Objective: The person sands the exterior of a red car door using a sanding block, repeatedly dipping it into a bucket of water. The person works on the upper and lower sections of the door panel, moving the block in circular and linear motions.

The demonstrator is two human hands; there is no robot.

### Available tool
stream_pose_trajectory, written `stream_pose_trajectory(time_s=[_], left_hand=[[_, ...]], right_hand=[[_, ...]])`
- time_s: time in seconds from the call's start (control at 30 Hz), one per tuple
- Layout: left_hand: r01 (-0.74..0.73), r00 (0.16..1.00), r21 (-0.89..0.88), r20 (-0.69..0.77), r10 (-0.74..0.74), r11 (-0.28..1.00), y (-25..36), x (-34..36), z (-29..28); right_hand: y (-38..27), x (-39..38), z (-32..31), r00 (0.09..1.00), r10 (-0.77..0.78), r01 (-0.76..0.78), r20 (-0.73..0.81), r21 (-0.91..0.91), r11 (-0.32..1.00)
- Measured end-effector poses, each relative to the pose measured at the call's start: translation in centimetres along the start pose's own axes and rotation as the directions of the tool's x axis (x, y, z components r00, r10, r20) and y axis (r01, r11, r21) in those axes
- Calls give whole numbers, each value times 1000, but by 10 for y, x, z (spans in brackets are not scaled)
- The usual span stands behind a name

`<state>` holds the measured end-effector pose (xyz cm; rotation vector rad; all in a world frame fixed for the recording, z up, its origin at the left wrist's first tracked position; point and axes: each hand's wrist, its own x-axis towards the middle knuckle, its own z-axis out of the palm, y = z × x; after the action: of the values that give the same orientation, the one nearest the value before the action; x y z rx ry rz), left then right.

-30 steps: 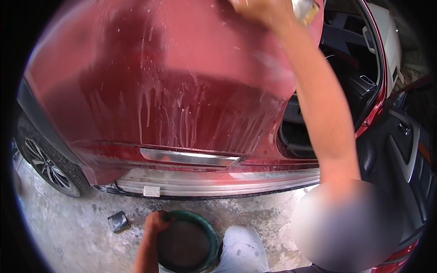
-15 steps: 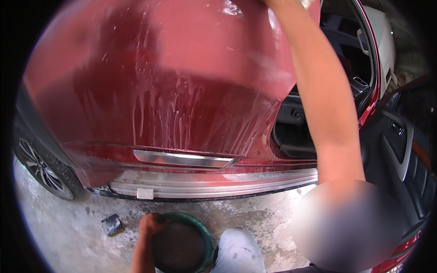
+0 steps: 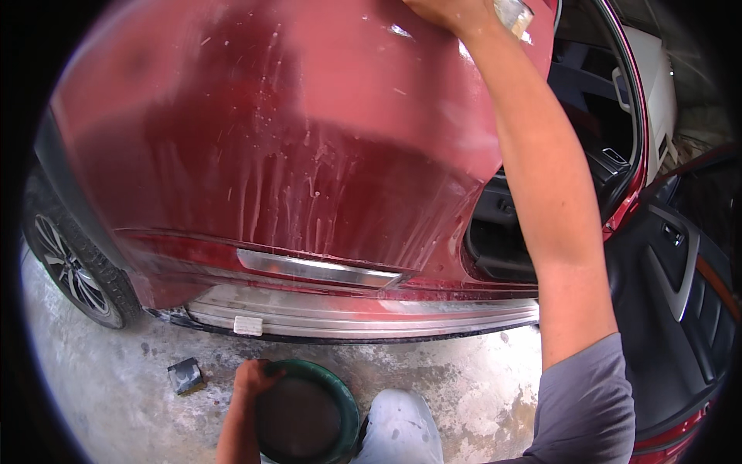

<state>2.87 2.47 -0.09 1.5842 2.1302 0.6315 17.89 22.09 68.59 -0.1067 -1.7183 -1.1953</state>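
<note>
At the bottom, my left hand [image 3: 252, 377] grips the rim of a round green tub [image 3: 349, 387], its thumb over the edge; murky dark liquid fills the inside. My right arm reaches far up across the car. At the top edge of the picture, my right hand [image 3: 456, 11] is against the wet red body panel [image 3: 340, 139]. Its fingertips are cut off, so anything under them is hidden. Beside that wrist shows a whitish, shiny piece [image 3: 515, 17] that I cannot make out. Pale drips run down the panel above a silver trim strip [image 3: 317, 267].
A small white block [image 3: 247, 325] lies on the silver running board [image 3: 371, 317]. On the stained concrete floor rests a small dark grey block-shaped item [image 3: 185, 377]. A wheel [image 3: 71, 271] is at left. An open car door [image 3: 665, 271] stands at right, beside the doorway.
My right hand shows a little lower and more to the left, and the whole view has shifted slightly. My left hand stays on the tub's rim.
</note>
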Motion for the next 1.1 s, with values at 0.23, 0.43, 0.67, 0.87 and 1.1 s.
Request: stream_pose_trajectory(time_s=[0.23, 0.43, 0.67, 0.87, 1.1], left_hand=[[110, 994, 10, -20, -110, 994, -8, -24, -26], [142, 989, -31, -45, -144, 989, -30, -22, -18], [92, 995, -97, -27, -95, 991, -23, -17, -14], [81, 996, -41, -26, -82, 996, -21, -16, -14], [60, 998, -36, 7, -60, 998, -12, -9, -5]], right_hand=[[-85, -140, -9, 988, -149, 143, 38, 132, 981], [-27, -48, 1, 994, -111, 107, 23, 127, 986], [-16, -115, 13, 992, 50, -38, 119, -99, 994], [-17, -176, -20, 976, -143, 135, 165, 60, 989], [27, -50, -14, 999, -27, 30, -23, 132, 991]])
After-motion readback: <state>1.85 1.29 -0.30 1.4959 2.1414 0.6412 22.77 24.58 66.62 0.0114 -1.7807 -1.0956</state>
